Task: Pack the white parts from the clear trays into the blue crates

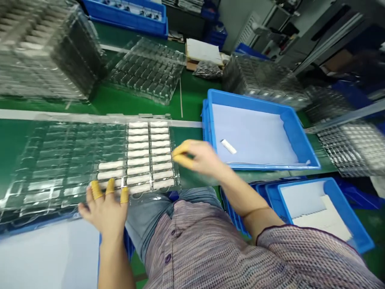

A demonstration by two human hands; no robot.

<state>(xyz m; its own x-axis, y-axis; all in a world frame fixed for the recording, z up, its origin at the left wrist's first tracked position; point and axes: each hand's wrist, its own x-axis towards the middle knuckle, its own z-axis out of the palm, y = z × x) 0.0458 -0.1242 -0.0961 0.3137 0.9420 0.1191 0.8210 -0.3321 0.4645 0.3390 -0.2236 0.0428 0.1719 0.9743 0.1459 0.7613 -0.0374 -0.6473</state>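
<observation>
A clear plastic blister tray [75,160] lies flat on the green bench, and its right-hand pockets hold several white cylindrical pieces [138,154]. My left hand [104,206] rests at the tray's near edge, with fingers spread and yellow finger cots on them. My right hand [195,156] hovers by the tray's right edge, also wearing yellow cots, with no piece visible in it. Beyond it, a blue tray [249,100] lined with pale paper holds one white piece [228,146].
Stacks of clear blister trays [51,52] stand at the back left, with another clear tray [147,68] beside them and more stacks [261,78] at the right. A second blue tray [339,200] sits low at the right. A blue crate [126,16] stands at the far back.
</observation>
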